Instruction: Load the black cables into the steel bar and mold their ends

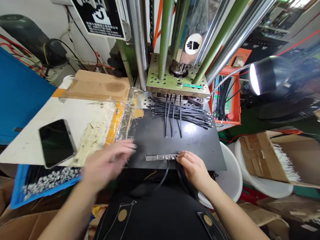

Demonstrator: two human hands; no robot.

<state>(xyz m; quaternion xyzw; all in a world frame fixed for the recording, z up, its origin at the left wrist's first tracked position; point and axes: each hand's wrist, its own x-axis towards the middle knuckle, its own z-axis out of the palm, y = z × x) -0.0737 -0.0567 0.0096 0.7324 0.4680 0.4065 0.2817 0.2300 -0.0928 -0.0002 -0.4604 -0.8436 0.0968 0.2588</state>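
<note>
A narrow metal fixture strip (157,157) with small slots lies near the front edge of the dark metal plate (200,143). My right hand (191,164) is closed at the strip's right end, fingertips pinched on a black cable that hangs over the edge. Another black cable (165,171) drops from the strip's middle. Left of the strip, my left hand (108,162) is in the air, smeared by motion, so what its fingers hold is unclear. Farther back, a bundle of black cables (192,115) lies crosswise, with several single cables pointing toward me from under the press (160,87).
A phone (57,143) rests on the white board at left, above a blue bin (47,191) of cable parts. To the right are a lit lamp (255,79), an orange crate (237,106), a white bucket (231,173) and a cardboard box (265,156).
</note>
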